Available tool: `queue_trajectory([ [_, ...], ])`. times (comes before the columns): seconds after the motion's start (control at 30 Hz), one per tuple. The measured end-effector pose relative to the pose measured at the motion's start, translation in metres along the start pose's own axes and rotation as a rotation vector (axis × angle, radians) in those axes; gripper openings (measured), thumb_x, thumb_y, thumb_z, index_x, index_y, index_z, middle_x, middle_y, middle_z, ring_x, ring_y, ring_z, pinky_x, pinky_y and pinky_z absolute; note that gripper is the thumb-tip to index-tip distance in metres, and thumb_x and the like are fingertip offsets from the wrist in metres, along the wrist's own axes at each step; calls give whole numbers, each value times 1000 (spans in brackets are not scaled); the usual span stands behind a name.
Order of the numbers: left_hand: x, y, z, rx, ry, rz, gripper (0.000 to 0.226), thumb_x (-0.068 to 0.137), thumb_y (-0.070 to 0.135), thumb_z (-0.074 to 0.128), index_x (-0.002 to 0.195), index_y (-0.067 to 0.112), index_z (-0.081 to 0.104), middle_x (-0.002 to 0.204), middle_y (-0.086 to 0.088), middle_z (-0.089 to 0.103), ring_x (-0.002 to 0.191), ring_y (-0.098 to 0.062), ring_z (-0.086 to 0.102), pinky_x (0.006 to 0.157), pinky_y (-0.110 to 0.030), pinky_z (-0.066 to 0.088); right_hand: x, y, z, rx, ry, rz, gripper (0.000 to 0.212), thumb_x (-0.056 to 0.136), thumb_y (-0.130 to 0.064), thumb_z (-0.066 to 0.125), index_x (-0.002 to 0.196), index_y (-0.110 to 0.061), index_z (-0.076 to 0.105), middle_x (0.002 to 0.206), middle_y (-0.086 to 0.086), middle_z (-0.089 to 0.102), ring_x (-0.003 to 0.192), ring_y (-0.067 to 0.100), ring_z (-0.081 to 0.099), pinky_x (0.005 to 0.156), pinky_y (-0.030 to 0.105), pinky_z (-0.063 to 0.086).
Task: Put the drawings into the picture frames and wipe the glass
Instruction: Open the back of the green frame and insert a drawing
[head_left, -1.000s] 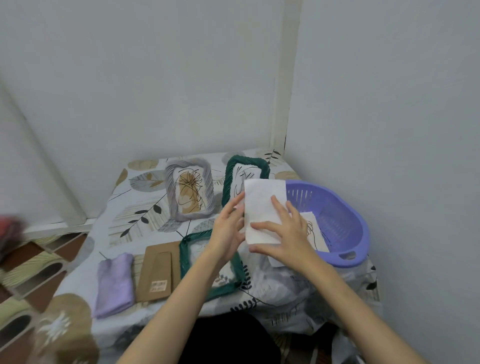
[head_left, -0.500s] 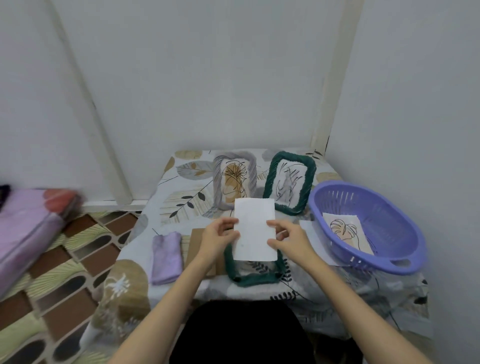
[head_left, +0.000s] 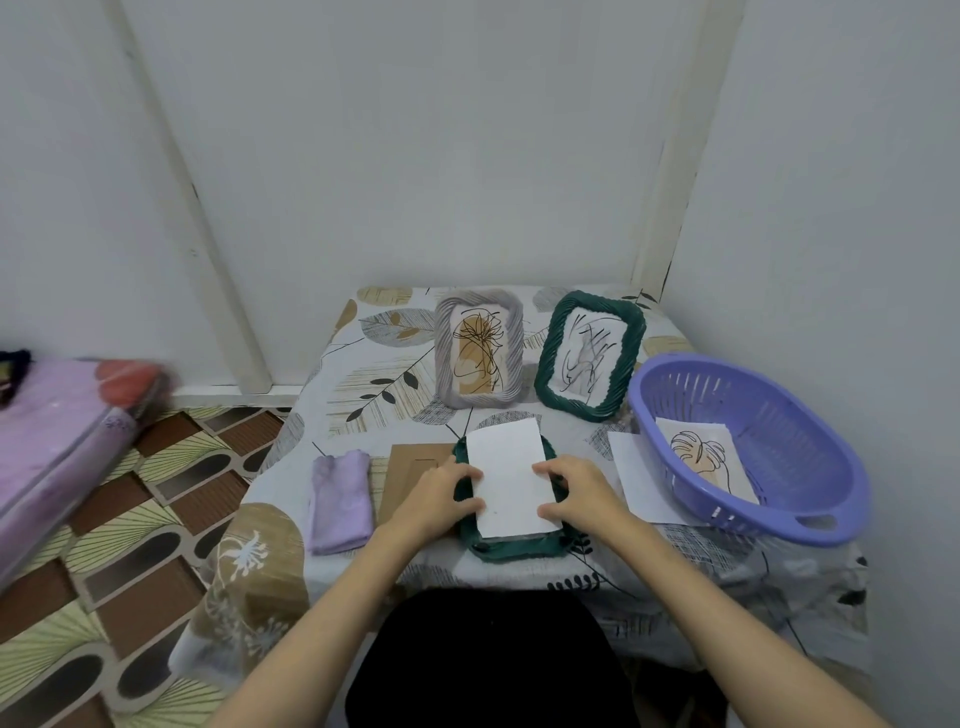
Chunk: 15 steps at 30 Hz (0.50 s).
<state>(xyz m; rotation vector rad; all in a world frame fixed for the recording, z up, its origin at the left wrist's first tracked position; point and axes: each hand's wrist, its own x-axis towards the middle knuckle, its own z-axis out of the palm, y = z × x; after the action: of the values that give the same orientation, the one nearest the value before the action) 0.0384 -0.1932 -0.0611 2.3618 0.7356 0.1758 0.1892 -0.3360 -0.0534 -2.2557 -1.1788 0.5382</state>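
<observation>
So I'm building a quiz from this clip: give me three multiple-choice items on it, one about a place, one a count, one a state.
1. Where does the leaf drawing lie?
A. in the purple basket
B. on the purple cloth
C. on the floor

2. How many frames stand upright at the back?
A. one
B. two
C. four

3. What are both hands doing?
A. wiping glass
B. hanging idle
C. pressing a white sheet onto the flat green frame

Answers: 1 A, it rests inside the basket. 2 B, a grey frame and a green one stand there. 3 C, the left hand and right hand flank the sheet, fingers on its edges.
</observation>
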Motion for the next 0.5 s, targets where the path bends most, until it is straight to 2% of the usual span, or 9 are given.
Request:
queue_trajectory([
  [0.1,0,4,-1,34,-68,17,50,81,29,67,125,10,52,136,-7,46,135,-20,31,103,-23,25,-1,1,0,-89,-22,-10,60,70,-20,73,127,-18,53,118,3,53,116,24,41,95,33,38],
  [0.27,-3,4,0,107,-138,9,62,79,31,69,132,9,45,145,-10,37,142,-24,19,111,-31,19,-5,5,-1,-154,-39,-20,54,76,-30,71,126,-18,54,130,2,44,121,24,35,100,35,33],
  [0.4,-5,4,-1,131,-151,30,63,80,31,69,134,9,44,148,-10,34,141,-23,21,109,-26,21,-7,8,2,-146,-67,-10,50,81,-30,67,127,-15,54,140,5,36,128,27,30,107,38,28],
  [0.5,-5,3,-3,164,-178,38,65,81,32,68,136,10,42,151,-6,28,142,-21,20,111,-29,20,-8,7,5,-161,-76,-7,49,85,-31,62,130,-14,51,144,6,33,129,28,28,109,37,26],
])
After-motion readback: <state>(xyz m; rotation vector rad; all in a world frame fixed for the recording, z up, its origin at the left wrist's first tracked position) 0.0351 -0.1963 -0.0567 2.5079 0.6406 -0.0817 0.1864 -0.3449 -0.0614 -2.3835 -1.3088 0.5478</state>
